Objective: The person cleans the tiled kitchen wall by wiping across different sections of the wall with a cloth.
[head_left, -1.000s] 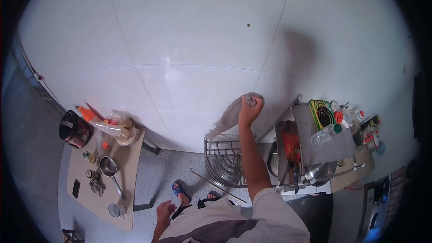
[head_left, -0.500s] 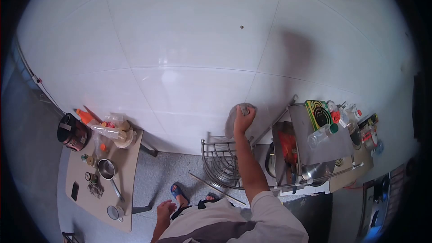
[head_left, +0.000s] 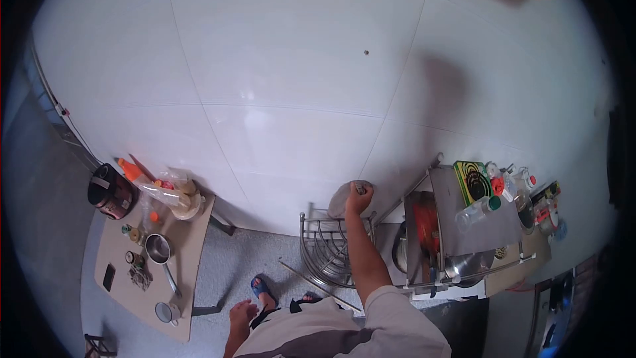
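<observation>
My right hand (head_left: 358, 203) reaches out low in front of the white tiled wall (head_left: 291, 139). Its fingers are wrapped round a crumpled grey cloth (head_left: 361, 188), which seems to touch the wall; its shadow falls just beside it. Below that hand stands a metal rack with curved bars (head_left: 324, 245), partly covered by my forearm. My left hand (head_left: 243, 311) hangs by my body over the floor, fingers loosely bent and apart, with nothing visible in it.
A table (head_left: 192, 238) at left bears a saucepan (head_left: 158, 249), a mug (head_left: 167, 312), a phone (head_left: 109, 277), a black appliance (head_left: 111, 192), jars and bags. At right, a metal shelf (head_left: 440, 192) holds a plastic bottle (head_left: 478, 212) and a green box (head_left: 472, 182). A stick (head_left: 301, 274) lies on the floor.
My right hand has moved down the wall with the cloth, nearer to the rack. The view has shifted slightly upward. My left hand stays by my body.
</observation>
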### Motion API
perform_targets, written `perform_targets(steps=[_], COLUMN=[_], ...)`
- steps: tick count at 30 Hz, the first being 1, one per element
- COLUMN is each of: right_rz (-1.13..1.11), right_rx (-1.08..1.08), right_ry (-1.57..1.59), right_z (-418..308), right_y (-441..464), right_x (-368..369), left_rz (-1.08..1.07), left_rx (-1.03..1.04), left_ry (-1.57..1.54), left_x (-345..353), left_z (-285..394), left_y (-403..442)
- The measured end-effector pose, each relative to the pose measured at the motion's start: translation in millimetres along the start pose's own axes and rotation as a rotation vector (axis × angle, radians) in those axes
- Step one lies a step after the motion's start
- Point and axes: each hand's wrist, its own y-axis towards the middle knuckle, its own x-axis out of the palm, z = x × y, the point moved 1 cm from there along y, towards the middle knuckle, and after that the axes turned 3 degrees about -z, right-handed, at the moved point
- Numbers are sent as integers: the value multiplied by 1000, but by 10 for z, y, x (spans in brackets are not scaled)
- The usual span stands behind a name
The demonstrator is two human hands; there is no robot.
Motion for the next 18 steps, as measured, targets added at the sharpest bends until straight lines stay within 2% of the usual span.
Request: perform_targets(steps=[3,5,7,9,11,15,17,18], right_rz=[-14,-9,-39,-84,-3,-16,119,192], right_rx=[-38,-156,-380,-651,-821,-957,-932,-826], right_ry=[70,206,191,323,163,-3,-34,-63], right_z=[-241,-693,-1480,-2125,-2553,-2353,-1742,-1395], right_y=[28,67,112,225,326,443,384,332], right_x=[-54,-66,-153,-207,-262,-249,-158,-100], left_rz=[-12,-16,-73,-74,-98,-77,-52,-43], left_rx=[-4,-8,-1,1,25,20,19,22], left_ry=[28,54,59,93,64,7,8,-7], left_x=[-70,-60,-74,36,120,219,207,189], left_z=[-61,-58,-119,11,114,225,191,166], left_y=[-6,71,101,82,125,184,202,189])
